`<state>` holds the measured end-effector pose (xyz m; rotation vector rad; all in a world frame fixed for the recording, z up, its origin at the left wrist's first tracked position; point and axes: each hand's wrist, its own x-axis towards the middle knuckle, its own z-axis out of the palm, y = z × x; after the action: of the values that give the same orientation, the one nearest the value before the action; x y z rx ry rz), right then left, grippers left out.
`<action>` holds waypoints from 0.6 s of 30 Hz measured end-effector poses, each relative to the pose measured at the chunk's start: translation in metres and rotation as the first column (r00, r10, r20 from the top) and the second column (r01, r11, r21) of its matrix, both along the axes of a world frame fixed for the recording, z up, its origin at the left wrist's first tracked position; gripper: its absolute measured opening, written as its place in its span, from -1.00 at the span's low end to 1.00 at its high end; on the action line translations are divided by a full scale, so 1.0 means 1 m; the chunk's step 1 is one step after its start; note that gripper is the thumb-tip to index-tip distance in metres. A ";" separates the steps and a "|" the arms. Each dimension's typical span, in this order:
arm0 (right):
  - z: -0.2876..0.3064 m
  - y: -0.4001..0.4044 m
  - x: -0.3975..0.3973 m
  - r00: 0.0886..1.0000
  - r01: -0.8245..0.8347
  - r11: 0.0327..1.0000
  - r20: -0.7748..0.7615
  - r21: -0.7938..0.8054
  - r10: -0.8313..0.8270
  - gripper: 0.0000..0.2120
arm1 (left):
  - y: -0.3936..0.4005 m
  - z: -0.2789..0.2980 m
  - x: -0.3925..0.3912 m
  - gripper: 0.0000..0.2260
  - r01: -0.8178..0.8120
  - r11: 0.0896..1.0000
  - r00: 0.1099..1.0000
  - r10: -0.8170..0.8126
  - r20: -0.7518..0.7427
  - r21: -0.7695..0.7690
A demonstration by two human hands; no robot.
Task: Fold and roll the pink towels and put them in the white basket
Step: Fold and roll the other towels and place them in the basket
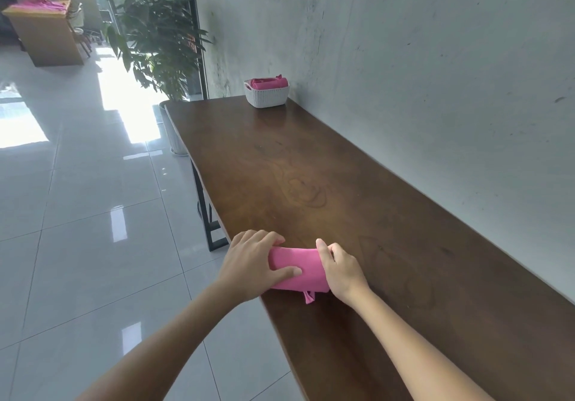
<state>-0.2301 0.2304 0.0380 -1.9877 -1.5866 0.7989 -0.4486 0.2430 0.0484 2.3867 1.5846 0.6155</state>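
Observation:
A pink towel [300, 268] lies rolled into a short thick roll near the front left edge of the long brown table [311, 167]. My left hand [252, 263] grips the roll's left end, fingers over the top and thumb across the front. My right hand [340, 268] holds its right end with curled fingers. A small pink corner sticks out below the roll. The white basket [267, 94] stands at the table's far end against the wall, with rolled pink towels [267, 82] inside.
A grey concrete wall [404, 58] runs along the table's right side. A potted plant [155, 36] stands past the far left corner. Glossy tiled floor [77, 198] lies to the left. Far off, a wooden counter [43, 30] carries more pink cloth.

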 end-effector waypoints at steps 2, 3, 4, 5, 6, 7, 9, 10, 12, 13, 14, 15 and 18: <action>0.005 0.003 -0.001 0.999 0.018 0.999 0.035 -0.039 -0.017 -0.45 | -0.002 0.004 0.007 -0.25 0.063 0.998 0.996 -0.061 -0.057 0.029; 0.006 0.004 0.000 0.998 0.029 0.998 0.049 -0.057 -0.027 -0.42 | -0.003 0.005 0.011 -0.23 0.095 0.995 0.992 -0.091 -0.084 0.040; 0.008 0.004 -0.001 0.998 0.042 0.996 0.052 -0.081 -0.038 -0.40 | -0.005 0.005 0.015 -0.20 0.118 0.992 0.988 -0.113 -0.106 0.045; 0.008 0.006 0.000 0.997 0.056 0.992 0.050 -0.112 -0.051 -0.36 | -0.006 0.003 0.019 -0.18 0.132 0.990 0.985 -0.126 -0.121 0.041; 0.008 0.008 0.000 0.997 0.070 0.986 0.051 -0.148 -0.064 -0.31 | -0.008 0.001 0.023 -0.16 0.135 0.990 0.983 -0.129 -0.133 0.035; 0.007 0.009 0.000 0.995 0.086 0.979 0.057 -0.183 -0.077 -0.25 | -0.009 -0.003 0.026 -0.14 0.132 0.991 0.981 -0.126 -0.148 0.031; 0.007 0.012 0.000 0.993 0.115 0.963 0.062 -0.244 -0.103 -0.12 | -0.010 -0.010 0.030 -0.12 0.129 0.991 0.975 -0.119 -0.190 0.044; 0.008 0.013 0.001 0.992 0.125 0.954 0.055 -0.274 -0.114 -0.06 | -0.010 -0.012 0.030 -0.12 0.135 0.989 0.970 -0.120 -0.212 0.056; 0.014 0.010 0.002 0.989 0.133 0.938 -0.015 -0.319 -0.145 0.00 | -0.009 -0.014 0.031 -0.11 0.148 0.986 0.963 -0.125 -0.240 0.080; 0.018 0.008 0.002 0.985 0.128 0.938 -0.068 -0.323 -0.158 -0.03 | -0.009 -0.014 0.030 -0.09 0.149 0.985 0.962 -0.124 -0.244 0.086; 0.023 0.005 0.003 0.979 0.119 0.937 -0.116 -0.328 -0.165 -0.08 | -0.009 -0.013 0.030 -0.08 0.142 0.986 0.963 -0.118 -0.242 0.087; 0.028 0.003 0.005 0.972 0.100 0.938 -0.167 -0.331 -0.163 -0.14 | -0.009 -0.012 0.030 -0.06 0.130 0.988 0.966 -0.108 -0.234 0.081; 0.043 -0.005 0.010 0.927 0.092 0.934 -0.314 -0.344 -0.207 -0.05 | -0.009 -0.003 0.030 -0.02 0.089 0.995 0.980 -0.081 -0.183 0.036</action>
<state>-0.2197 0.2257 0.0808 -2.0151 -1.1391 1.3332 -0.4185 0.2335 0.0450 2.5929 1.5413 0.4315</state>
